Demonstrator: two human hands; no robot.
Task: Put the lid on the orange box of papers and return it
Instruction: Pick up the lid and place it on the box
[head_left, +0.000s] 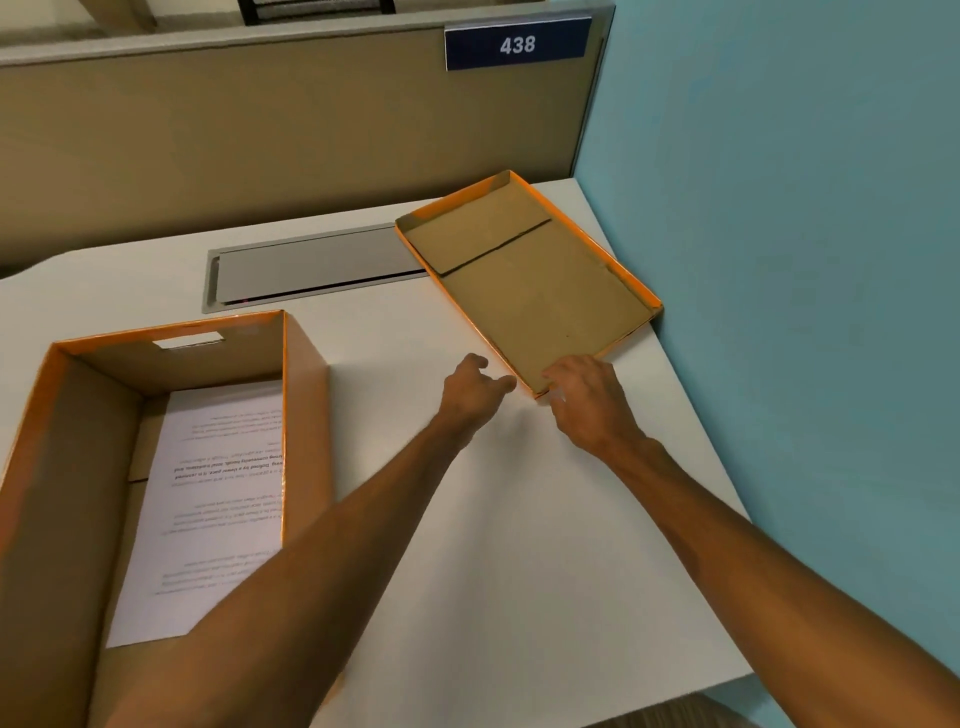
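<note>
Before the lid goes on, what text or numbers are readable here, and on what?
"438": white digits on the dark blue rectangular sign on the beige partition.
White printed paper sheet inside the open orange cardboard box: lines of print, upside down and too blurred to read.

Soft, even light is falling from overhead, leaving only faint shadows beneath the forearms on the white desk (519, 519), while the wide-angle lens is bowing the partition (260, 130) at the edges and the printed sheet (218, 493) is reading slightly blurred.
</note>
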